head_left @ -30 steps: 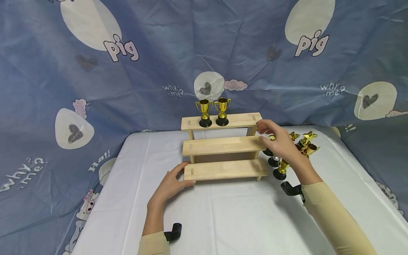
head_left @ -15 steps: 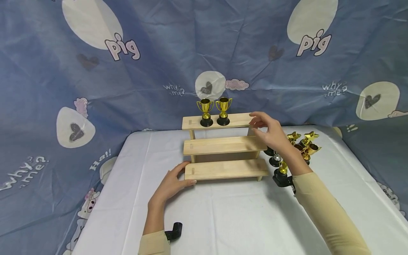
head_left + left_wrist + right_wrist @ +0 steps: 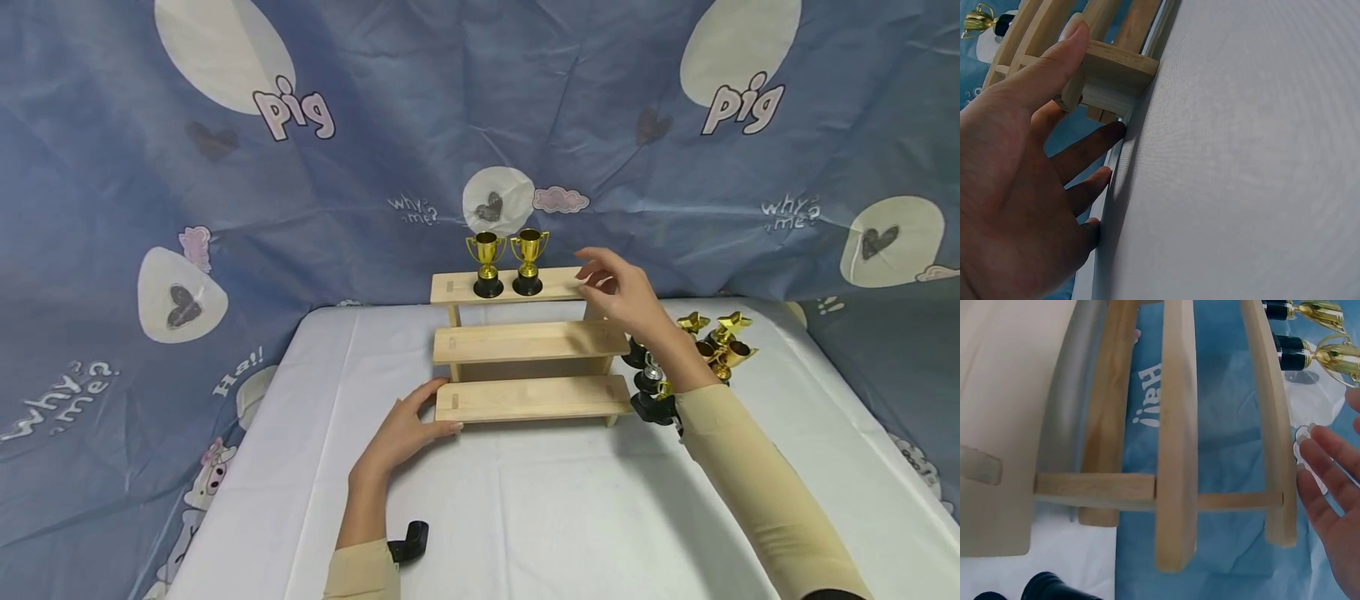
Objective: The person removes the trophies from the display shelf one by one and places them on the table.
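A three-tier wooden display stand (image 3: pixel 525 342) stands on the white-covered table. My left hand (image 3: pixel 405 433) grips the left end of its lowest step, thumb at the front edge and index finger behind; in the left wrist view the other fingers spread near the cloth. Two small gold trophy cups with black bases, a left one (image 3: pixel 487 262) and a right one (image 3: pixel 529 260), stand side by side on the top step. Beside that step's right end is my right hand (image 3: pixel 626 300), loosely bent and holding nothing. The right wrist view shows its fingers (image 3: pixel 1329 459) near the top board.
Right of the stand, partly behind my right arm, several more trophies cluster: a gold star trophy (image 3: pixel 731 325), a gold cup (image 3: pixel 735 354) and a silver one (image 3: pixel 652 369). A blue printed curtain (image 3: pixel 420 100) hangs behind the table (image 3: pixel 555 517).
My right hand has moved left and up, from beside the middle step to the right end of the top step. My left hand keeps its grip on the stand.
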{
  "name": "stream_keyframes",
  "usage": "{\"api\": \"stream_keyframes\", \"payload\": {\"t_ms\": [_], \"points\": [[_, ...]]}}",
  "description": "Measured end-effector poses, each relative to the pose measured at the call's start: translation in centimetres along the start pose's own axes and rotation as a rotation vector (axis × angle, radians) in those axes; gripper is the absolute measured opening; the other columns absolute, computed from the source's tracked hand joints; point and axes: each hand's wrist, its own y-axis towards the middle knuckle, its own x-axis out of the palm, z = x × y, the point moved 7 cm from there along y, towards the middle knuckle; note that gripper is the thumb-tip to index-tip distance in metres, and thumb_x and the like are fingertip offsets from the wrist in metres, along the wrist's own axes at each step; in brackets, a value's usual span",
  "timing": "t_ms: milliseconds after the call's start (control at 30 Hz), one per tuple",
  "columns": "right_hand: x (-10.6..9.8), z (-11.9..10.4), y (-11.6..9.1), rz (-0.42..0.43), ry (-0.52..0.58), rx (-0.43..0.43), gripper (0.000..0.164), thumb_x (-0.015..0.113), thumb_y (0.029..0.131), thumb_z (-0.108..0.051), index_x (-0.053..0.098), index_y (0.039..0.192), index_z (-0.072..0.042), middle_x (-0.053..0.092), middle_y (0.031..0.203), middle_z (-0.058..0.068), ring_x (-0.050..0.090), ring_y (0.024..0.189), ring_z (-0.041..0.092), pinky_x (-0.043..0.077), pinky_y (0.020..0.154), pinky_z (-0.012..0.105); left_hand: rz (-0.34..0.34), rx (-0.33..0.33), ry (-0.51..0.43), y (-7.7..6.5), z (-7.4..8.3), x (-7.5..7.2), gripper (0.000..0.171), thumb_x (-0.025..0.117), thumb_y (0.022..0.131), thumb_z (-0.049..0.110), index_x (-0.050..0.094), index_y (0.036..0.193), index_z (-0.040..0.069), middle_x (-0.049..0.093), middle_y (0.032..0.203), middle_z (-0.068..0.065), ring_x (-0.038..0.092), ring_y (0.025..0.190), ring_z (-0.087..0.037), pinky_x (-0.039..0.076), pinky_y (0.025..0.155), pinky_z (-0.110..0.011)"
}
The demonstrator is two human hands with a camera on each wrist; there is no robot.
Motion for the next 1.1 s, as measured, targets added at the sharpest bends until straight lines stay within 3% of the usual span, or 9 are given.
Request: {"api": "stream_keyframes", "payload": {"t_ms": [133,267,500,933,1100], "points": [[0.2,-0.5,0.7,0.011,0.017,-0.018,0.051,0.065,0.092,-0.007,0.055,0.139,-0.024,0.068,0.115,0.010,0.065,0.096,0.020,0.054,0.087,0.041,0.003,-0.003,-0.004,0.0,-0.1,0.0,0.085,0.083,0.072,0.056,0.047,0.146,0.034,0.047,0.154,-0.004,0.034,0.150,-0.028,-0.001,0.126,-0.058],[0.5,-1.1,1.5,0.032,0.038,-0.040,0.054,0.065,0.091,-0.006,0.055,0.140,-0.025,0.066,0.120,0.010,0.066,0.097,0.023,0.055,0.089,0.042,0.007,-0.005,-0.002,0.2,-0.1,0.1,0.086,0.083,0.071,0.057,0.048,0.146,0.034,0.048,0.153,-0.004,0.034,0.149,-0.028,-0.001,0.126,-0.059],[1.4,-2.4,2.7,0.033,0.058,-0.064,0.056,0.069,0.090,-0.007,0.052,0.143,-0.020,0.065,0.121,0.011,0.066,0.099,0.028,0.053,0.092,0.052,0.009,-0.016,0.002,0.2,-0.1,0.1,0.086,0.084,0.070,0.057,0.048,0.145,0.036,0.049,0.153,-0.003,0.035,0.149,-0.027,0.000,0.127,-0.057],[2.5,-3.6,4.5,-0.009,0.041,-0.047,0.059,0.072,0.090,-0.013,0.051,0.144,-0.027,0.062,0.124,0.010,0.067,0.097,0.026,0.055,0.089,0.045,0.014,-0.008,-0.001,0.1,0.0,-0.1,0.087,0.085,0.070,0.055,0.048,0.145,0.034,0.048,0.153,-0.003,0.035,0.149,-0.029,-0.001,0.126,-0.061],[3.0,-3.6,4.9,-0.013,0.045,-0.039,0.058,0.071,0.090,-0.015,0.051,0.144,-0.022,0.060,0.127,0.013,0.067,0.098,0.028,0.055,0.090,0.048,0.018,-0.017,0.007,0.2,0.0,0.0,0.087,0.085,0.069,0.056,0.048,0.146,0.034,0.049,0.153,-0.002,0.035,0.149,-0.028,0.000,0.126,-0.061]]}}
